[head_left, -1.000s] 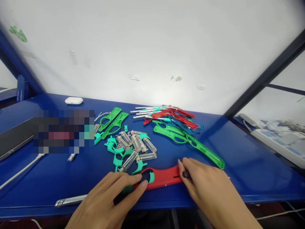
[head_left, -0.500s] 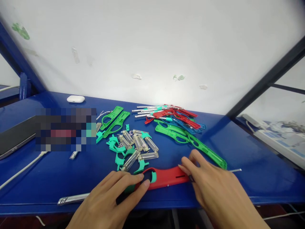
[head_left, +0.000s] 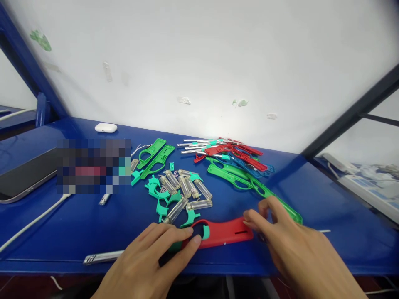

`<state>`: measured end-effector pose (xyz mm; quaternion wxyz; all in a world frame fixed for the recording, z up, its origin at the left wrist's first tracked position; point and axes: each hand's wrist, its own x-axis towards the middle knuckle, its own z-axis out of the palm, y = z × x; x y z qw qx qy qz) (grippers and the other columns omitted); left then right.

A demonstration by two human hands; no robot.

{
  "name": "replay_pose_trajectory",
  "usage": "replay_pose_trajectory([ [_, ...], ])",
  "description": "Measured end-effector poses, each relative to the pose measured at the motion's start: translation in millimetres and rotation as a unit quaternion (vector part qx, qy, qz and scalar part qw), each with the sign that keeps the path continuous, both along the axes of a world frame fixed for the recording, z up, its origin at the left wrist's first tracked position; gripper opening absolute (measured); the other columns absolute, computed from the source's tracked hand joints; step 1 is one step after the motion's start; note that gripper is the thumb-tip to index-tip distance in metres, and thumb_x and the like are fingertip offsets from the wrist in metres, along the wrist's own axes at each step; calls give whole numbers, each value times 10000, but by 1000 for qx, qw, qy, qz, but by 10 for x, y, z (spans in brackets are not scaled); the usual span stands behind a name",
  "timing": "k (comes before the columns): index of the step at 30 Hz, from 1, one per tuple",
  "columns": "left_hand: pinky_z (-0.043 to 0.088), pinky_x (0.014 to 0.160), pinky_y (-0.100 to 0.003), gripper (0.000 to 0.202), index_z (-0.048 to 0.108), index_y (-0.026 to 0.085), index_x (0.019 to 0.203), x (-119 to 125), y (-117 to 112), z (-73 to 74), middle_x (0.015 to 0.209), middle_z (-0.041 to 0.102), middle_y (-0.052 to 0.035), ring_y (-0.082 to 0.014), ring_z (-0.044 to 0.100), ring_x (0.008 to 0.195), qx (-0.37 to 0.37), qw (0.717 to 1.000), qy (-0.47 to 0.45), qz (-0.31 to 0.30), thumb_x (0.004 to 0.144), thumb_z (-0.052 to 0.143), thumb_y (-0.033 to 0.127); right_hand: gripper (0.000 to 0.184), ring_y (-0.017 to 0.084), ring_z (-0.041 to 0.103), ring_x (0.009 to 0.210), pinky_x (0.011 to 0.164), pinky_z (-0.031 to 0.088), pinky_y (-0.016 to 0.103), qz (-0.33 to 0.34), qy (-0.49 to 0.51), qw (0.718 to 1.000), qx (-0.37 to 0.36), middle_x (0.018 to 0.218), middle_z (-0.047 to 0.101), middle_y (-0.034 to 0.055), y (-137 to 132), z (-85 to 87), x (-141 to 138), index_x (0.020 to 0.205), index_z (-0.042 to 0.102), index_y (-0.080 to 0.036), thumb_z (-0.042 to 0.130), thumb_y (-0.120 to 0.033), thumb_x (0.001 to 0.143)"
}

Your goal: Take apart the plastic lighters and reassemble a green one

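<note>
A red long-nosed lighter [head_left: 229,233] lies level along the front of the table, its metal nozzle [head_left: 101,257] pointing left. My left hand [head_left: 149,253] is closed round its trigger-ring part, thumb and forefinger near the teal trigger [head_left: 206,232]. A dark slot shows near the handle's right end. My right hand [head_left: 280,236] is at that end, fingers bent, with one fingertip at the red edge. Something small and dark shows under its fingers, too little to name. Beyond the lighter lie several clear fuel tanks [head_left: 199,204] and teal triggers [head_left: 190,218].
Green handle shells [head_left: 157,162] lie left of centre, with red, blue and green shells [head_left: 249,160] and metal nozzles [head_left: 190,145] at the back right. A phone [head_left: 28,174], a white cable [head_left: 37,222] and a white case [head_left: 106,128] are at left. A wall stands behind.
My right hand has shifted right along the lighter's end, baring more of the slot and red edge. My left hand keeps its hold. The whole view has shifted slightly.
</note>
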<state>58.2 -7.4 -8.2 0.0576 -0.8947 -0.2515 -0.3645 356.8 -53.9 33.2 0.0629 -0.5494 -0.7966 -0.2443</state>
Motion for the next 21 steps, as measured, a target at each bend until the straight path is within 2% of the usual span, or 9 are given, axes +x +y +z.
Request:
replay_pose_trajectory([
  [2,578,913,-264,480,737,254,1280,-17,-8,3,1098,805,-4,-142,744,944,-3,1000,0,-2,1041,396,16,377,139,575,373,327,357,303,5,7,1000,-4,945,592,25,-22,-2,15,1051,568,-274,289,-28,987],
  [5,581,914,-276,481,734,259,1289,-36,-15,-3,1097,803,-7,-148,747,946,-12,1000,0,-8,1047,393,23,286,127,585,398,366,405,301,5,34,999,-6,962,583,18,-15,10,48,1056,556,-268,297,-157,1103],
  [7,583,908,-282,475,730,261,1296,-36,-16,-17,1098,800,-11,-150,746,943,-13,1000,-2,-7,1061,388,30,255,131,624,474,420,426,299,9,61,998,-12,975,582,21,45,51,31,1062,559,-261,319,-247,1147],
  [9,585,900,-284,467,723,257,1309,-30,-15,-36,1106,794,-20,-151,744,942,-11,1000,-3,-4,1071,387,36,264,140,636,534,449,391,304,15,75,997,-13,956,578,19,166,121,-47,1032,569,-255,339,-287,1157],
  [11,586,911,-290,461,707,256,1336,-28,-14,-56,1134,787,-28,-152,741,963,-13,1000,4,-4,1076,393,40,261,145,615,553,469,330,313,20,66,997,-28,934,582,17,344,204,-183,980,584,-246,387,-287,1146],
  [13,585,935,-301,457,691,256,1362,-34,-11,-73,1165,781,-34,-157,738,993,-16,1000,11,-3,1079,400,45,216,134,549,525,492,263,325,8,40,996,-82,949,608,23,550,280,-348,962,617,-226,461,-235,1111],
  [16,589,936,-306,451,683,254,1372,-53,3,-90,1177,780,-35,-160,737,998,-17,1000,15,-7,1081,405,51,176,133,560,578,524,196,333,31,33,992,-115,925,640,19,825,342,-556,954,670,-209,553,-215,1086],
  [19,595,925,-295,450,694,257,1364,-71,18,-100,1161,785,-28,-155,739,980,-13,1000,15,-14,1083,405,58,192,140,583,624,554,177,336,46,45,990,-124,891,663,23,961,354,-635,915,693,-192,591,-203,1077],
  [21,595,936,-289,454,694,261,1372,-79,19,-108,1165,786,-27,-152,739,992,-16,1000,15,-16,1079,411,61,189,146,598,646,566,215,322,47,67,989,-126,871,666,11,954,365,-606,899,694,-198,604,-190,1065],
])
